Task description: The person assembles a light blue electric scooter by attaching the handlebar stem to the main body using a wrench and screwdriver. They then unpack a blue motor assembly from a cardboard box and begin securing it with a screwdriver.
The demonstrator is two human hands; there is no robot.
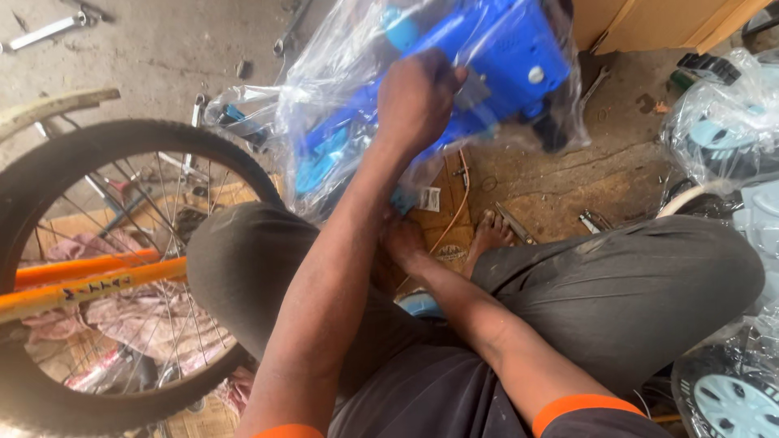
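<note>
A blue plastic part (511, 49) wrapped in a clear plastic bag (324, 89) is held up in front of me. My left hand (418, 97) is closed on the bag and the blue part near its middle. My right hand (403, 241) reaches down between my knees to the floor, beside my bare foot (491, 231). My left forearm partly hides its fingers, so I cannot tell whether it holds anything. A small light blue piece (422, 305) lies just below that hand.
A bicycle wheel (49, 162) with orange frame tubes (89, 284) stands at the left. A wrench (45, 32) lies at the top left. A cardboard box (665, 24) sits at the top right. Bagged light blue wheel parts (726, 130) (730, 401) are on the right. Small tools (596, 221) lie on the floor.
</note>
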